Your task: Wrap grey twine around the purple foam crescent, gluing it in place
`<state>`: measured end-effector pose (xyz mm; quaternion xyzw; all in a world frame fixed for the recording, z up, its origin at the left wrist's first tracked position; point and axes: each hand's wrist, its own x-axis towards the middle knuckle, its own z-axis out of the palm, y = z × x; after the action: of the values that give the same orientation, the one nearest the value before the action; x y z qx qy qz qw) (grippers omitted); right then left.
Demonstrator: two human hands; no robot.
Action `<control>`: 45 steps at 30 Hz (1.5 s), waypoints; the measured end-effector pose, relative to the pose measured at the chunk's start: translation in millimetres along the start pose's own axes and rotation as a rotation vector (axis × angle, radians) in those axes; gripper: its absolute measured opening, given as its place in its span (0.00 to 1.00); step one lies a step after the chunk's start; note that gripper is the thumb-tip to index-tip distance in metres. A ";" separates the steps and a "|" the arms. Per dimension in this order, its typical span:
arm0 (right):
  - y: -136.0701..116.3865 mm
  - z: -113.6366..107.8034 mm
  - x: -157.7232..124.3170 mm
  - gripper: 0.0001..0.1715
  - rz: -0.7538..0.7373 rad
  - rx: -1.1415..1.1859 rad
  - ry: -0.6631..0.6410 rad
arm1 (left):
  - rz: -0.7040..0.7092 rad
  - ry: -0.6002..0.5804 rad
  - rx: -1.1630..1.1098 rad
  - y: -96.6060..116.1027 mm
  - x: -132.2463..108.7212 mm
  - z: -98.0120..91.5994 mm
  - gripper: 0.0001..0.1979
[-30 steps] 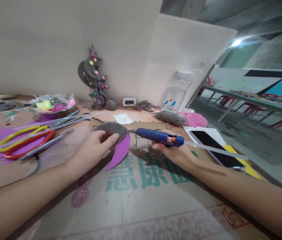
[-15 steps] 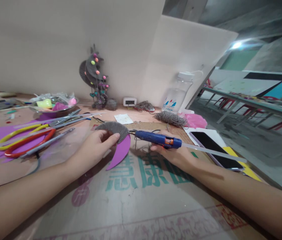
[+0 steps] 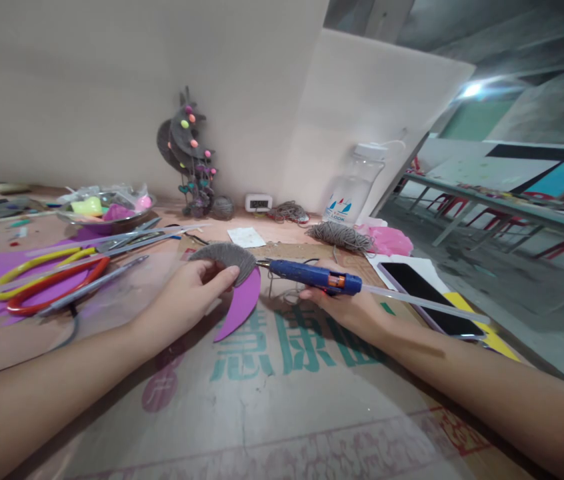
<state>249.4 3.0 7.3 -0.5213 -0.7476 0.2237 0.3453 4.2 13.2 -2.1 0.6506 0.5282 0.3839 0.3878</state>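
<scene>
Pinched between the thumb and fingers of my left hand [image 3: 195, 290] is a crescent moon cutout [image 3: 243, 303]. Grey yarn covers its upper part, and its lower, pointed part is bare purple. My right hand [image 3: 345, 310] is closed around a blue hot glue gun [image 3: 307, 275] with a long clear glue stick [image 3: 427, 303] coming out of its back. The gun's metal nozzle is at the right edge of the crescent, by the end of the yarn wrap; whether it touches I cannot tell. Loose grey yarn [image 3: 289, 293] hangs behind the gun.
Scissors [image 3: 52, 273] and a silver pen [image 3: 97, 287] lie at left before a bowl of bright bits [image 3: 107, 213]. A decorated moon hanging [image 3: 189, 147] leans at the wall. A yarn skein [image 3: 339, 237], bottle [image 3: 355, 190] and phone [image 3: 432, 300] stand or lie right. Printed cardboard [image 3: 282, 413] lies beneath.
Almost nothing differs. The whole view has shifted very slightly; both hands keep their hold, and the nozzle stays at the crescent's edge.
</scene>
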 end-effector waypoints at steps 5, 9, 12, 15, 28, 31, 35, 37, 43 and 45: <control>-0.2 0.0 -0.4 0.14 -0.025 -0.023 0.021 | 0.006 0.007 0.013 -0.4 -0.1 0.0 0.18; -1.4 0.0 -0.7 0.15 -0.013 -0.003 0.022 | 0.006 0.009 0.018 0.3 -0.1 -0.2 0.19; -0.3 0.2 -0.3 0.15 -0.008 0.002 0.015 | 0.006 0.020 0.035 1.0 -0.2 -0.3 0.18; 0.9 0.2 0.3 0.14 -0.010 0.005 0.009 | 0.006 0.009 0.048 1.5 -0.1 -0.2 0.19; 2.2 0.5 0.3 0.15 -0.012 -0.024 0.018 | -0.006 -0.007 0.045 1.3 0.8 1.0 0.19; 2.0 0.6 0.5 0.16 -0.017 -0.008 0.021 | -0.025 -0.017 0.028 1.6 1.2 0.8 0.19; 1.5 1.3 0.6 0.15 -0.022 -0.011 0.038 | -0.039 -0.013 0.021 1.6 0.5 0.1 0.18; 1.8 1.2 0.6 0.15 -0.017 -0.013 0.032 | -0.035 -0.011 0.024 1.5 0.1 -0.2 0.18; 4.4 0.1 0.3 0.17 -0.005 -0.029 0.026 | -0.023 -0.023 0.021 -0.5 -0.4 -0.5 0.19; 5.1 0.9 -0.2 0.18 0.001 -0.013 0.010 | -0.010 -0.021 0.032 -0.1 -0.6 -0.5 0.19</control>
<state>252.0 4.6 3.1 -0.5252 -0.7470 0.2162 0.3456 3.6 12.7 -2.1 0.6582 0.5334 0.3666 0.3846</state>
